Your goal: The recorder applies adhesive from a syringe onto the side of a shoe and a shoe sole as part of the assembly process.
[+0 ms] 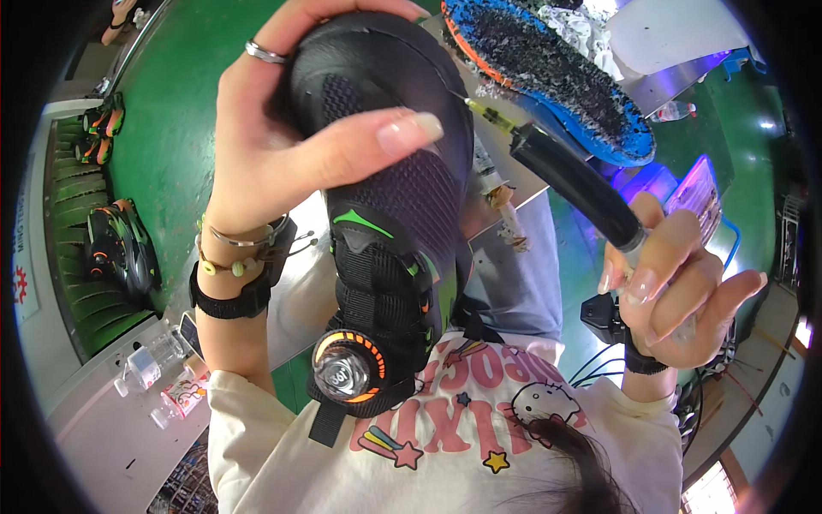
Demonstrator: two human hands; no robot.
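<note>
My left hand wraps round the toe of a black shoe, thumb across its top and a ring on one finger. The shoe has mesh, green trim, a strap and a clear dial with an orange ring. In my right hand is a syringe filled with black liquid, with a yellowish needle hub. The needle tip points at the toe's side edge; whether it touches there I cannot tell. Beyond the syringe lies a blue, orange-edged, sole-shaped piece covered in black bits.
At the left, a green slatted conveyor carries several black shoes. Plastic bottles lie on the pale surface nearby. Crumpled white paper and a purple-lit panel are at the right. Another bottle lies farther off.
</note>
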